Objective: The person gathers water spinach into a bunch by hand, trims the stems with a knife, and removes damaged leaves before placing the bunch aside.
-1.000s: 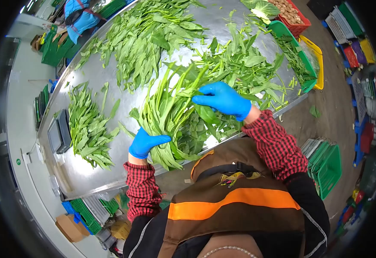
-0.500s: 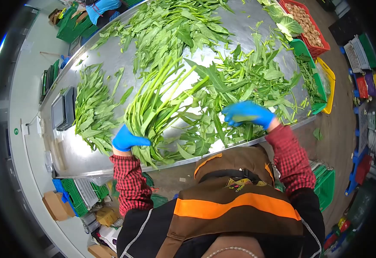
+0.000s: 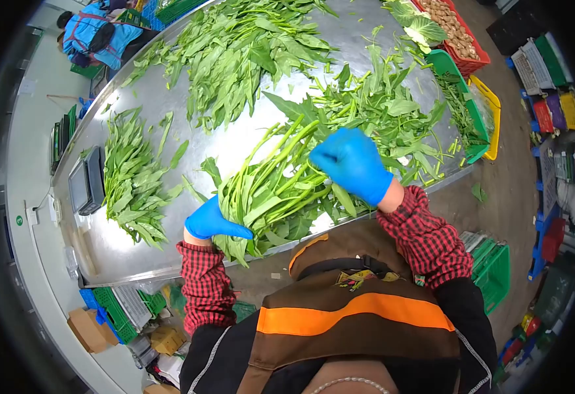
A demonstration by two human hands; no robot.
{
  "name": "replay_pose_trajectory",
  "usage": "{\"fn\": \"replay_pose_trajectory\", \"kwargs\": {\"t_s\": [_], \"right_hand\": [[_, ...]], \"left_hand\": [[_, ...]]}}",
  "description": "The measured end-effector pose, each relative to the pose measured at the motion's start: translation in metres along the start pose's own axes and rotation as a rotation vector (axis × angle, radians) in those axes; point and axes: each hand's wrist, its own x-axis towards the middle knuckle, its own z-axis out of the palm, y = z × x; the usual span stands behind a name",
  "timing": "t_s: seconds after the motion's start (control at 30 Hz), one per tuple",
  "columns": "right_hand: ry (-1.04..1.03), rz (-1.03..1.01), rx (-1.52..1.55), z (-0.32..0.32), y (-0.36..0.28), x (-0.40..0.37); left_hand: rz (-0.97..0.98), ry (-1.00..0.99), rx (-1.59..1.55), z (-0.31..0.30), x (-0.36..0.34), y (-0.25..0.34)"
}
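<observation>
I stand at a long shiny table [image 3: 116, 253]. Green leafy stalks lie all over it. The big pile [image 3: 248, 46] lies far across from me. Another pile [image 3: 379, 105] lies on my right, and a neat row of stalks [image 3: 133, 177] lies on my left. A green crate [image 3: 461, 92] sits at the right end, and a flat grey scale [image 3: 87, 187] sits beside the neat row.

Right in front of me, near the table's edge, is the bunch [image 3: 274, 190]. Its leaves point at me and its stems point away. My left hand [image 3: 212, 222] is closed around the leafy end. My right hand [image 3: 353, 164] lies on top of the stem part, with the fingers bent down. I cannot tell if it grips the stems or only presses on them. My hands are apart, one on each side of the bunch.

I think I am gathering loose stalks into one bunch and lining them up. The next move needs a firm hold with the left hand so that no stalk slips out. The stems also need to be made even.
</observation>
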Motion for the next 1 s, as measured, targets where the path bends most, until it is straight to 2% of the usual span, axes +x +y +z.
{"fn": "replay_pose_trajectory", "kwargs": {"t_s": [0.03, 0.1, 0.17, 0.2, 0.27, 0.3, 0.37, 0.4, 0.47, 0.5, 0.57, 0.6, 0.67, 0.7, 0.77, 0.8, 0.83, 0.9, 0.93, 0.97, 1.0], "right_hand": [[0.045, 0.015, -0.050, 0.004, 0.013, -0.001], [0.149, 0.333, -0.062, -0.004, 0.055, -0.002], [0.155, 0.364, 0.238, -0.025, 0.062, 0.002], [0.150, 0.365, 0.241, -0.034, 0.050, 0.008], [0.102, 0.034, 0.237, -0.049, 0.018, 0.021], [0.108, 0.040, 0.231, -0.049, 0.008, 0.028], [-0.261, -0.190, 0.351, -0.046, -0.008, 0.039], [-0.257, -0.178, 0.347, -0.041, -0.008, 0.042], [-0.810, 0.037, 0.459, -0.023, 0.002, 0.038], [-0.814, 0.046, 0.459, -0.009, 0.011, 0.024], [-1.241, 0.186, 1.086, 0.021, 0.032, -0.009], [-1.258, 0.184, 1.084, 0.023, 0.035, -0.023], [-1.367, 0.179, 1.378, 0.027, 0.033, -0.051], [-1.389, 0.176, 1.378, 0.027, 0.028, -0.053], [-1.346, 0.212, 1.180, 0.018, 0.017, -0.049], [-1.372, 0.343, 1.026, 0.004, 0.005, -0.036], [-1.378, 0.339, 1.016, 0.003, 0.006, -0.035], [-1.062, 0.505, 1.288, 0.004, 0.011, -0.040], [-0.933, 0.580, 1.428, 0.010, 0.026, -0.044], [-0.929, 0.578, 1.417, 0.027, 0.046, -0.055], [-0.728, 0.743, 1.354, 0.048, 0.069, -0.068]], "left_hand": [[-0.012, -0.014, 0.004, 0.002, -0.002, 0.002], [-0.056, -0.013, -0.034, 0.004, -0.009, 0.000], [-0.034, -0.005, -0.030, 0.004, -0.012, 0.001], [-0.002, -0.025, 0.011, 0.005, -0.011, 0.003], [-0.034, -0.105, 0.052, 0.009, -0.007, 0.004], [-0.062, -0.184, 0.094, 0.011, -0.002, 0.006], [-0.082, -0.262, 0.178, 0.019, 0.005, 0.020], [-0.101, -0.388, 0.212, 0.024, 0.010, 0.030], [-0.166, -0.580, 0.301, 0.025, 0.016, 0.027], [-0.166, -0.587, 0.294, 0.022, 0.016, 0.028], [-0.189, -0.646, 0.398, 0.014, 0.015, 0.032], [-0.158, -0.657, 0.439, 0.008, 0.016, 0.031], [-0.193, -0.593, 0.394, -0.001, 0.019, 0.033], [-0.204, -0.565, 0.372, -0.007, 0.023, 0.036], [-0.147, -0.469, 0.390, -0.014, 0.032, 0.046], [-0.156, -0.382, 0.357, -0.018, 0.037, 0.049], [-0.162, -0.298, 0.327, -0.022, 0.041, 0.051], [0.189, 0.128, 0.695, -0.022, 0.054, 0.056], [0.401, 0.519, 0.914, -0.017, 0.064, 0.054], [0.610, 0.883, 1.179, -0.016, 0.075, 0.052], [0.653, 0.951, 1.211, -0.012, 0.080, 0.050]]}}
